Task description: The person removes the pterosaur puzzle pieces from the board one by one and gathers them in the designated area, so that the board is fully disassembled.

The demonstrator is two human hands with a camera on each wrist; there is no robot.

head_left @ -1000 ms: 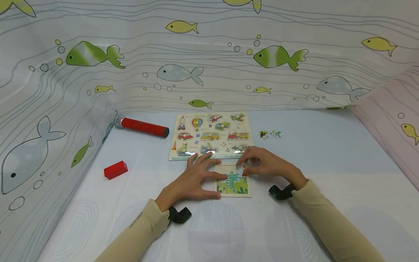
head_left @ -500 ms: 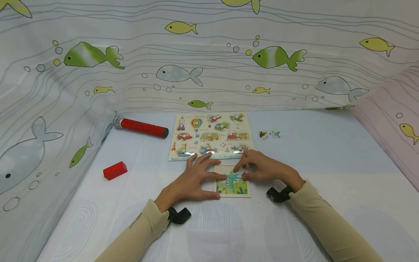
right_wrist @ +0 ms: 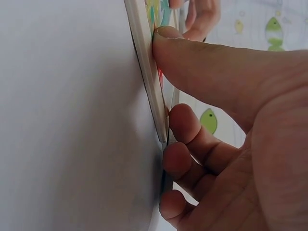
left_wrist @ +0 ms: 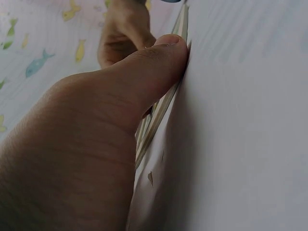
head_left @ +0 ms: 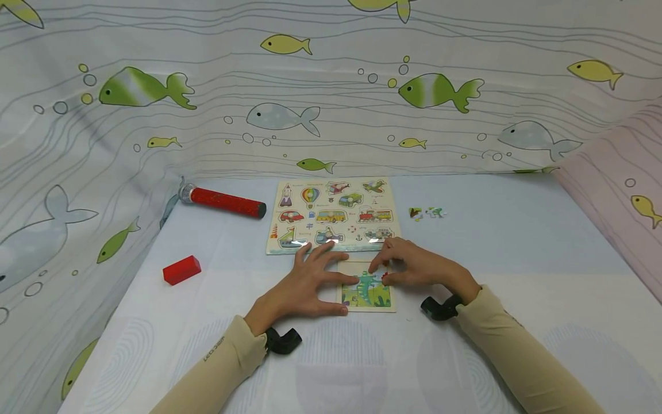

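Observation:
In the head view a small square puzzle (head_left: pixel 365 298) with a green dinosaur picture lies flat. My left hand (head_left: pixel 302 284) rests spread at its left side, fingers on the frame and picture. With curled thumb and forefinger, my right hand (head_left: pixel 421 267) pinches a piece with a red spot (head_left: pixel 385 276) at the puzzle's upper right; the fingers partly hide it. The right wrist view shows the right thumb (right_wrist: pixel 168 43) pressed on the picture beside some red, and other fingers bent by the board's edge (right_wrist: pixel 149 91).
Behind the puzzle lies a larger vehicle peg board (head_left: pixel 331 215). Two loose pieces, one brown and green (head_left: pixel 415 213), one white and green (head_left: pixel 436 213), sit right of it. A red flashlight-like cylinder (head_left: pixel 227 202) and a red block (head_left: pixel 182 270) lie to the left.
My right hand has moved slightly left and down, and the piece with red now lies lower against the puzzle. My left hand has stayed in place.

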